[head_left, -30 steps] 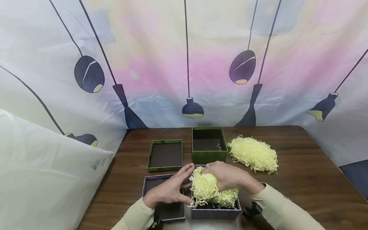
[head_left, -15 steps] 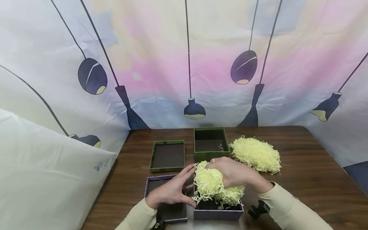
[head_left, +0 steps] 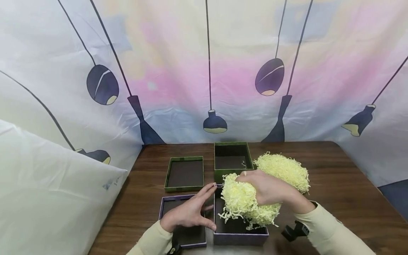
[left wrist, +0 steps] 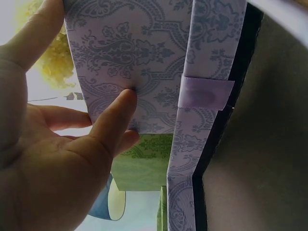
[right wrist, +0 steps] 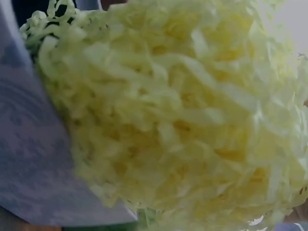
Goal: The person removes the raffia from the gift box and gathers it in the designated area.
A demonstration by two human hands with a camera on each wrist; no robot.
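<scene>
My right hand grips a big clump of pale yellow shredded paper, raised over the purple patterned box. Loose strands dangle from the clump, and some of the fingers are buried in it. In the right wrist view the shredded paper fills most of the picture, beside the patterned box wall. My left hand is spread along the box's left side, thumb near the front corner and a fingertip by the back corner. Fingertips touch the outer patterned wall in the left wrist view.
A purple lid lies inside up under my left forearm. Behind stand a green box with a few shreds inside and a green lid. Another heap of yellow shredded paper lies at the back right of the brown table.
My right hand has lifted the clump of shredded paper up and to the right, baring more of the purple box's dark inside. My left hand stays at the box's side.
</scene>
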